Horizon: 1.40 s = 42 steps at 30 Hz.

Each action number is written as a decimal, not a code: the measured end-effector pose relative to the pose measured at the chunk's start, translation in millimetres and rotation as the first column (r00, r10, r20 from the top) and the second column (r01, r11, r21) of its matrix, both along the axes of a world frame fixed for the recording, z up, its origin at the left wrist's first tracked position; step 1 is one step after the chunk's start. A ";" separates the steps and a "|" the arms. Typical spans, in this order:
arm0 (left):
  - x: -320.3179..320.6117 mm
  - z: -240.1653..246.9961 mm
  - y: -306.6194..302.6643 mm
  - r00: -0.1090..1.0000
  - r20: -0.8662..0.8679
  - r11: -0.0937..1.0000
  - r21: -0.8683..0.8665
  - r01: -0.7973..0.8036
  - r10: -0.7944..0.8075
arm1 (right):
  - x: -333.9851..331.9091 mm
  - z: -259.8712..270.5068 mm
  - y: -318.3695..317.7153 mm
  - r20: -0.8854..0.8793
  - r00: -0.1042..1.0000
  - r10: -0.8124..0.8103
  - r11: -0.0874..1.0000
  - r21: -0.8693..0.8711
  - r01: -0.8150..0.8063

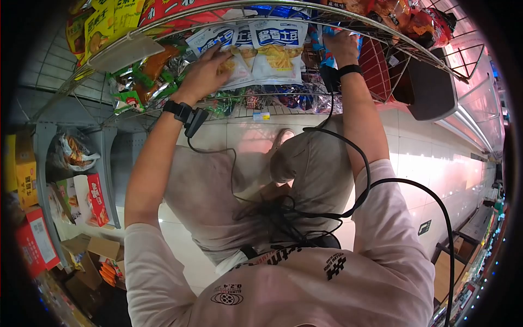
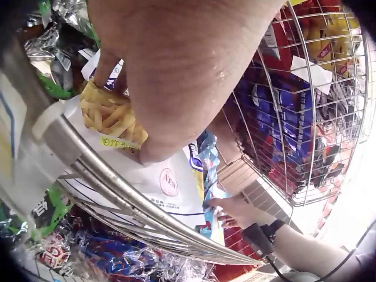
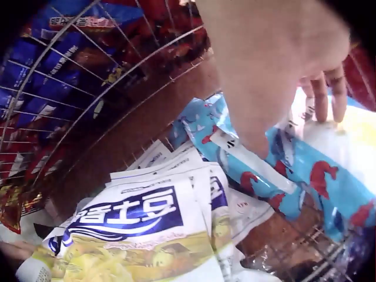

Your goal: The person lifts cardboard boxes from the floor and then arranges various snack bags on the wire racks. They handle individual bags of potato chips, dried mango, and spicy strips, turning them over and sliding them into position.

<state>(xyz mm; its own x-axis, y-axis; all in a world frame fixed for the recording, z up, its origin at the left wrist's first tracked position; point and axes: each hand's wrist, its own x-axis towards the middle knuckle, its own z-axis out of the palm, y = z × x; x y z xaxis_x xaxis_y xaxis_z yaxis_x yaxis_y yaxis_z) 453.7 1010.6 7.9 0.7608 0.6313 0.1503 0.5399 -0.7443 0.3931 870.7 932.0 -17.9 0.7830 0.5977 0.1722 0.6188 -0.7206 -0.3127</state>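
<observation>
Presently, your left hand (image 1: 207,77) is resting loosely spread on white bags (image 1: 278,61) in the wire basket (image 2: 81,154), your right hand (image 1: 342,48) is gripping the blue packet (image 3: 320,176) beside them, and uneven left-hand pressing is plausibly risking a slide among the overlapping bags.

The blue snack bag (image 3: 320,176) looks like shiny, crinkly plastic. The 3 white potato bags (image 1: 279,52) look smooth, with a soft shine. The basket rim (image 2: 120,191) is shiny metal wire. The trousers (image 1: 218,196) are matt cloth. The floor tiles (image 1: 414,147) look smooth and glossy.
</observation>
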 end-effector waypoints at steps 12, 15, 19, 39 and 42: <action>-1.3 2.6 -0.7 1.000 0.003 0.999 -0.044 -0.003 0.003 | -0.7 -3.5 -16.8 -0.149 0.985 -0.088 0.996 0.012 0.090; -1.0 4.5 -0.8 1.000 0.001 1.000 -0.018 0.002 -0.002 | 7.9 -7.3 -11.7 -0.072 0.996 -0.061 0.987 0.142 0.070; -1.1 5.7 -2.3 1.000 -0.005 0.999 -0.040 -0.004 0.004 | 5.8 -1.1 -5.4 0.158 0.987 0.021 0.910 0.406 -0.084; -1.3 8.6 -3.9 1.000 -0.018 1.000 -0.030 0.001 -0.001 | -27.8 17.5 -16.8 -0.161 0.981 -0.109 0.991 0.065 0.121; 0.0 15.5 -7.9 0.998 -0.057 0.997 -0.083 -0.001 -0.004 | -10.4 -11.4 -5.4 -0.096 0.989 -0.115 0.990 0.069 0.122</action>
<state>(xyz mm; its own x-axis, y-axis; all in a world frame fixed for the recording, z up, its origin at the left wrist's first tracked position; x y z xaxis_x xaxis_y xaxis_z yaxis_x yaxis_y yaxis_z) 453.7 1002.7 23.5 0.7675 0.6388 0.0542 0.5622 -0.7113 0.4219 860.3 926.7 -29.2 0.8619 0.4882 0.1368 0.4968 -0.7596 -0.4196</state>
